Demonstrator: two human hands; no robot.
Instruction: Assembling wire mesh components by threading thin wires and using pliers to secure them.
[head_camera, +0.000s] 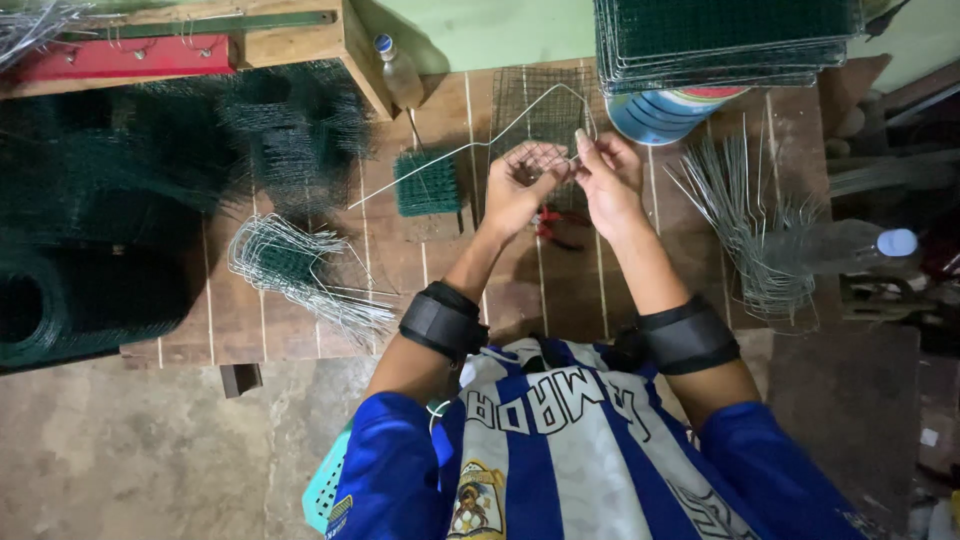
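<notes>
Both my hands meet over a slatted wooden table (300, 330). My left hand (520, 185) and my right hand (608, 180) both grip a long bent steel wire (470, 146) that loops up over a flat green mesh panel (540, 105) and trails left. The panel lies under my hands. Red-handled pliers (552, 222) lie on the table just below my hands. Black bands wrap both forearms.
Rolls of green mesh (90, 230) fill the left. Bent wire bundles (300, 270) lie front left, straight wires (755, 220) at right. A small folded mesh piece (428, 183), a stack of mesh panels (725, 40), a plastic bottle (398, 70) and a second bottle (860, 245) are about.
</notes>
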